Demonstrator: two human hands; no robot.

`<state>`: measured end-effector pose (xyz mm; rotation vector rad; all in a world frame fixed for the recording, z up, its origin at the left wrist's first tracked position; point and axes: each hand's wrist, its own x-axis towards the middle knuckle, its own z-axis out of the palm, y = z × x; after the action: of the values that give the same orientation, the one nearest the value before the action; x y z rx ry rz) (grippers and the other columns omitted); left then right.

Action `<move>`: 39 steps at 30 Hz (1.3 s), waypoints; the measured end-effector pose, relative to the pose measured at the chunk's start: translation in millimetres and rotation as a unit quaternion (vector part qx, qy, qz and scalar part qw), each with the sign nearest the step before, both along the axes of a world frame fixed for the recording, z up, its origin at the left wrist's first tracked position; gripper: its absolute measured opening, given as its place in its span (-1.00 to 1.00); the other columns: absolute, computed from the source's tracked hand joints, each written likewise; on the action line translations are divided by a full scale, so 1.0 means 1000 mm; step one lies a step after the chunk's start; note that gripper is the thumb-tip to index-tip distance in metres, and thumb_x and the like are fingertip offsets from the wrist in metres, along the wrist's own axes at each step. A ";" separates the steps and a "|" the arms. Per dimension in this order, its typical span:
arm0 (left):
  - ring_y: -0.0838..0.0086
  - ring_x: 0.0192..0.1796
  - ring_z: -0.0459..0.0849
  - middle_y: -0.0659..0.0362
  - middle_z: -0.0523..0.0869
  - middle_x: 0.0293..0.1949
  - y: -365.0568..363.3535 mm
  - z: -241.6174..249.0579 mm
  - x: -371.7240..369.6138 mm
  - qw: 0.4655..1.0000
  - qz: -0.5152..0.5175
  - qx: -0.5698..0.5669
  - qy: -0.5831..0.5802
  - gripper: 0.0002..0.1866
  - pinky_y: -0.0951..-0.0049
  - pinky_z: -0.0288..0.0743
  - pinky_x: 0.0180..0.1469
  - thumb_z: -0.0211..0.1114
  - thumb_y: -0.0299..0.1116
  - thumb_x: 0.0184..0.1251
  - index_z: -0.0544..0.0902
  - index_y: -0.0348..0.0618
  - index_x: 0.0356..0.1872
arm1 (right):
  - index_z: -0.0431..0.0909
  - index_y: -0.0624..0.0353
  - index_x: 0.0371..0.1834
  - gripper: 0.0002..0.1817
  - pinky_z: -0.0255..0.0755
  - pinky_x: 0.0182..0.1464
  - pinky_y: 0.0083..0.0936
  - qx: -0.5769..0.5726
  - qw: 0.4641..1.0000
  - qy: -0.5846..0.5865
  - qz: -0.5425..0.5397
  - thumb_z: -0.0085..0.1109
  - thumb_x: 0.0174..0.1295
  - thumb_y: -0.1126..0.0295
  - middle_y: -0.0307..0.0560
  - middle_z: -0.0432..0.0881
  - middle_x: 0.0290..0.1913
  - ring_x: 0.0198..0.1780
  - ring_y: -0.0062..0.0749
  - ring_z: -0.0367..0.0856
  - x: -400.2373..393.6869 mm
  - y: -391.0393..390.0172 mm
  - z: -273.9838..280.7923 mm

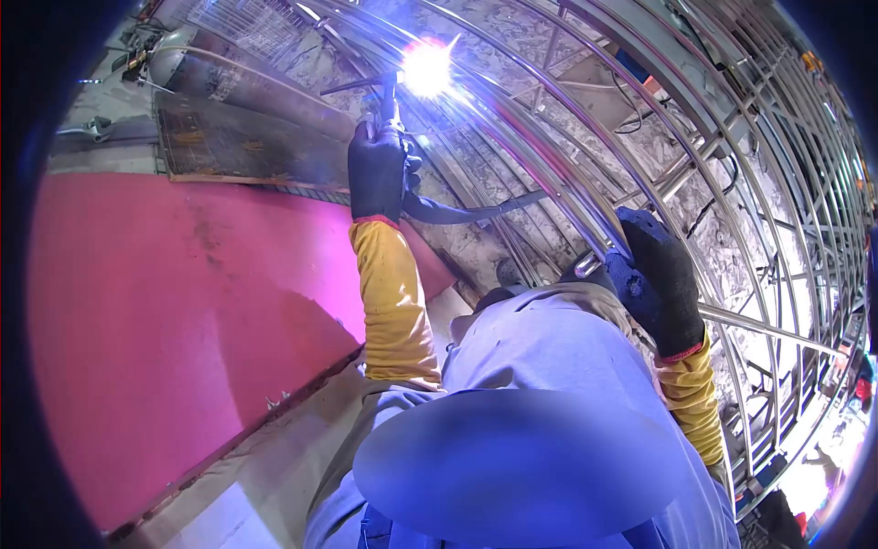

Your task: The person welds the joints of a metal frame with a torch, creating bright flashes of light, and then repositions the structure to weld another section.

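Observation:
My left hand [375,178], in a dark glove with a red cuff, is closed around a welding torch [390,96]. A blinding white arc [427,69] burns beside the torch head, against metal bars, and its glare hides the joint. A dark cable [476,214] runs from below this hand toward the right. My right hand [663,279], gloved in black and blue, is closed around shiny metal tubes [585,220] near their lower end. These tubes slant up and left toward the arc. The curved metal frame [668,215] rises behind and beside my right hand.
A large pink panel [183,320] fills the left side. Beyond it lie a dark stained plate [247,142] and a grey cylinder [215,78]. Curved bars of the frame spread across the right, above a scuffed floor [572,119]. A bright spot glares at lower right.

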<state>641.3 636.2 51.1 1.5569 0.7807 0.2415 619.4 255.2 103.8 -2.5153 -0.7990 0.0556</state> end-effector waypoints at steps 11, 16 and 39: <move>0.45 -0.46 0.77 0.24 0.73 -0.33 0.005 -0.003 0.000 1.000 0.012 -0.008 0.024 -0.64 0.34 0.63 -0.51 0.39 0.05 0.67 0.58 -0.02 -0.02 | 0.62 0.17 0.29 -0.52 0.67 0.07 0.14 -0.019 0.999 0.033 -0.032 0.41 0.28 0.46 0.24 0.78 0.09 0.06 0.37 0.78 -0.001 0.005 0.005; 0.51 -0.51 0.71 0.27 0.67 -0.42 -0.004 0.010 0.000 0.999 0.012 0.016 0.040 -0.70 0.41 0.52 -0.55 0.23 -0.04 0.78 0.58 -0.08 -0.02 | 0.63 0.18 0.32 -0.50 0.68 0.12 0.11 -0.044 0.997 0.052 -0.034 0.41 0.29 0.45 0.24 0.77 0.14 0.12 0.35 0.78 0.000 0.004 0.007; 0.46 -0.52 0.71 0.24 0.67 -0.40 -0.003 0.008 -0.001 0.999 0.020 -0.009 0.025 -0.72 0.37 0.53 -0.56 0.23 -0.07 0.74 0.57 -0.08 -0.07 | 0.64 0.21 0.32 -0.49 0.66 0.12 0.13 -0.033 0.998 0.041 -0.040 0.43 0.27 0.44 0.25 0.77 0.08 0.10 0.37 0.76 -0.001 0.005 0.006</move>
<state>640.5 632.9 59.4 1.5377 0.8516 0.2239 618.4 259.9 109.7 -2.5857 -0.6735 0.1592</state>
